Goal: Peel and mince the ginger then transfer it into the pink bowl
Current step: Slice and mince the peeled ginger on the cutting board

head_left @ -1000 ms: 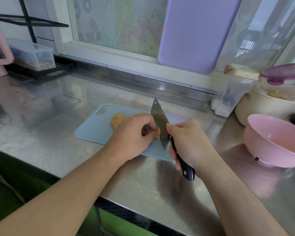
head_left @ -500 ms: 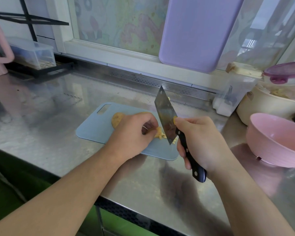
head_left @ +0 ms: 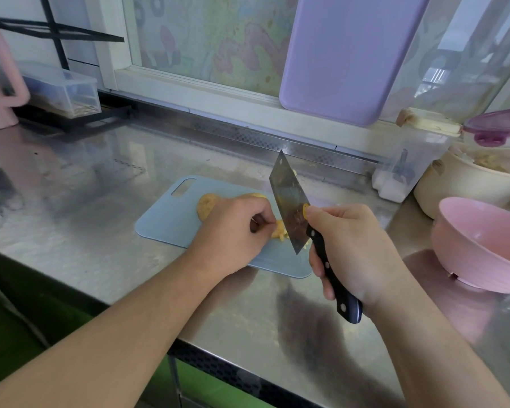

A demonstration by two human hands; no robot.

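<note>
The pink bowl (head_left: pixel 483 245) sits tilted on the steel counter (head_left: pixel 71 231) at right, its inside bare where visible, with a cream pot (head_left: pixel 454 184) behind it. On the blue cutting board (head_left: pixel 171 219), the left hand (head_left: pixel 233 231) pinches the ginger (head_left: pixel 278 229), while the right hand (head_left: pixel 354 248) grips the cleaver (head_left: pixel 289 201), blade raised and tilted beside it.

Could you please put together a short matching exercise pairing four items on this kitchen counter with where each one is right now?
Things:
1. cleaver
2. ginger
3. pink bowl
4. purple board

Places:
A. leaning against the window
B. on the blue cutting board
C. on the counter, far right
D. gripped in the right hand

Pairs: 1-D, 2-B, 3-C, 4-A
</note>
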